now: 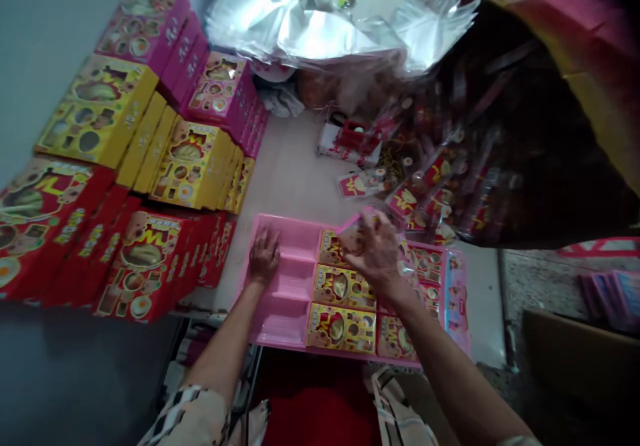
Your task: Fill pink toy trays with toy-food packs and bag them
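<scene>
One patterned sleeve [187, 416] was seen nearest the camera, at 7 o'clock from a pink tray [294, 236] set on a pale table [290, 176]. Along the tray's 9 o'clock side, the pink floors of three compartments [280, 318] were shown. Yellow boxes [341, 326] were held in the middle column, with red boxes [427, 264] beside them, partly hidden by the right forearm, and a blue-and-pink strip [456, 303] at 3 o'clock.

Above the tray's 12 o'clock edge, a pink-edged pack [351, 233], blurred, was pinched between the narrowed fingers of the right hand [377, 246]. The left hand [265, 256] was rested on the tray at 10 o'clock, its fingers slightly spread and nothing seen in them.

The step in hand was judged to be the handling of this pack over the boxes; whether it was being lowered or raised could not be told. For the next move, a level pack and a steadied tray were judged to be called for.

Farther out, red cartons [137, 259] were stacked at 9 o'clock, yellow cartons [185, 166] at 10, pink cartons [217, 89] at 11, clear bags [325, 33] at 12 and small packets [407, 199] at 1.
</scene>
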Available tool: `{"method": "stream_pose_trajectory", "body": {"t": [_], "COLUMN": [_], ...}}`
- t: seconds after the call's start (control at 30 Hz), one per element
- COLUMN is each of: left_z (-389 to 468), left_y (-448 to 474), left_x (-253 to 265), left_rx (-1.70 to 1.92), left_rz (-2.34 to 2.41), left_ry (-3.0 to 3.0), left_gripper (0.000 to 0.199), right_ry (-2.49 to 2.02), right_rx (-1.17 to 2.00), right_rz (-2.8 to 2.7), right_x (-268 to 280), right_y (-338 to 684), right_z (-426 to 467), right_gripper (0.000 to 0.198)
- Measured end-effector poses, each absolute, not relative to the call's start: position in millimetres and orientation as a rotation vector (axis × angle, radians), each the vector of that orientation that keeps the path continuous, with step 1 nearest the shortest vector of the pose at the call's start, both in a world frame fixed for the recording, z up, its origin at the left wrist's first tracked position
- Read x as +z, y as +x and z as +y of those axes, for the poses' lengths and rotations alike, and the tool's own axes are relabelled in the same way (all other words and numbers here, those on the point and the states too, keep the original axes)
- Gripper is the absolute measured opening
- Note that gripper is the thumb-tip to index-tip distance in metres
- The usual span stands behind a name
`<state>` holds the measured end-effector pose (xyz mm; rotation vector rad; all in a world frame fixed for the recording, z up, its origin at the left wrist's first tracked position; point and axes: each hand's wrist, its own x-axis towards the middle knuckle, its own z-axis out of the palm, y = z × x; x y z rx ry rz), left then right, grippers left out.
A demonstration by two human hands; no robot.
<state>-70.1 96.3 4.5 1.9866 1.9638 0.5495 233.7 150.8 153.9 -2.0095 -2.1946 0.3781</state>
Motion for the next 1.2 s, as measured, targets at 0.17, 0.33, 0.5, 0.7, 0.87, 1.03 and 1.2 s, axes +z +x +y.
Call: {"method": "stream_pose_trajectory", "body": {"t": [0.17,0.33,0.5,0.7,0.87,1.03,1.2], "left_z": [73,64,61,64,65,64,69], "left_y": [-115,-146,-137,-127,-128,-130,-130], "left_x": [29,8,-2,15,15,15,12], "left_rx": [0.453,-0.043,-0.086,-0.019,0.025,0.088,0.070], "left_rz": [2.155,2.055,2.151,2.179,2.124,2.097,2.090], "left_ry": [1.907,1.644,1.627,1.628,1.597,1.560,1.550], "left_gripper": [0.067,0.039,0.053,0.061,0.058,0.056,0.057], "right_ry": [-1.230,-0.857,-1.107,-1.424,-1.621,-1.644,-1.644], "right_rx": [0.666,0.788,0.798,0.751,0.750,0.697,0.862], "right_rz": [-2.530,-2.666,-2.613,-2.513,-2.478,-2.499,-2.485], "right_x": [138,82,51,42,31,23,19], "right_y": [96,10,27,34,4,-3,-13], "right_z": [183,201,196,194,196,192,197], "right_gripper": [0.095,0.088,0.085,0.053,0.031,0.054,0.069]}}
